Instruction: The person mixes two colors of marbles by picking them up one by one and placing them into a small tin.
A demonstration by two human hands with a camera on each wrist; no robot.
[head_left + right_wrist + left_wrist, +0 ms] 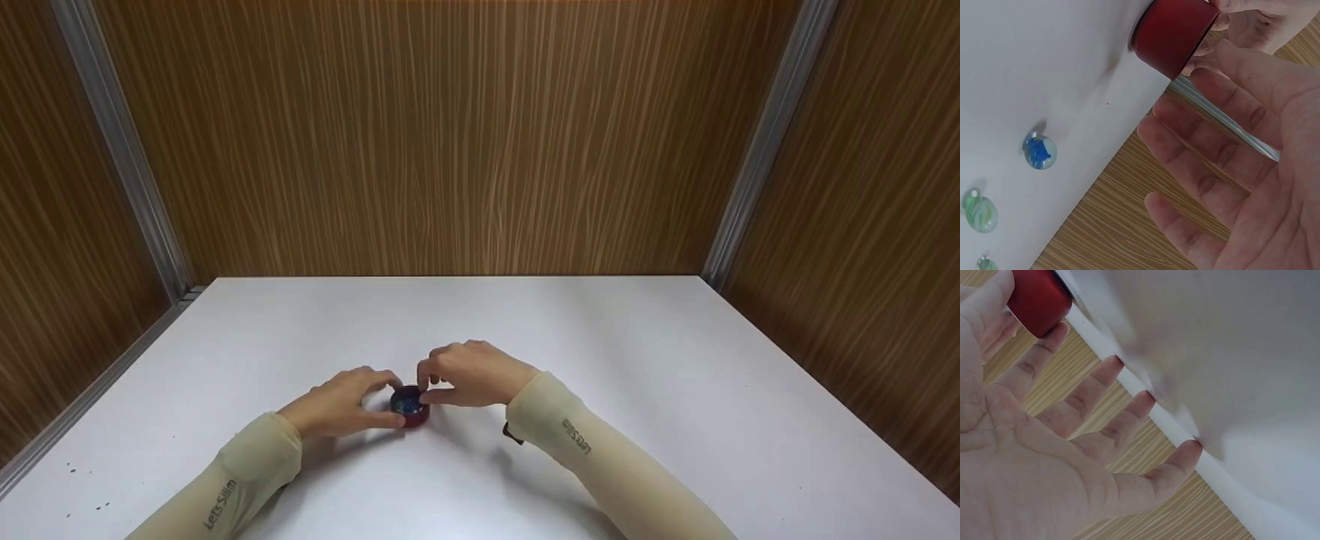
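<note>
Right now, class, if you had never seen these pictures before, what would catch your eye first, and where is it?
First, the small round red container at the near middle of the white table, with the left hand and right hand closed in on either side of it. Next, in the right wrist view, the clear glass marble with a blue swirl and a greenish marble lying loose on the white surface.

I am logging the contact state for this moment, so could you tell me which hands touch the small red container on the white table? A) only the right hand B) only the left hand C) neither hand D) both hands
D: in the head view the left hand and the right hand both have fingers against the red container, one from each side, on the white table.
</note>
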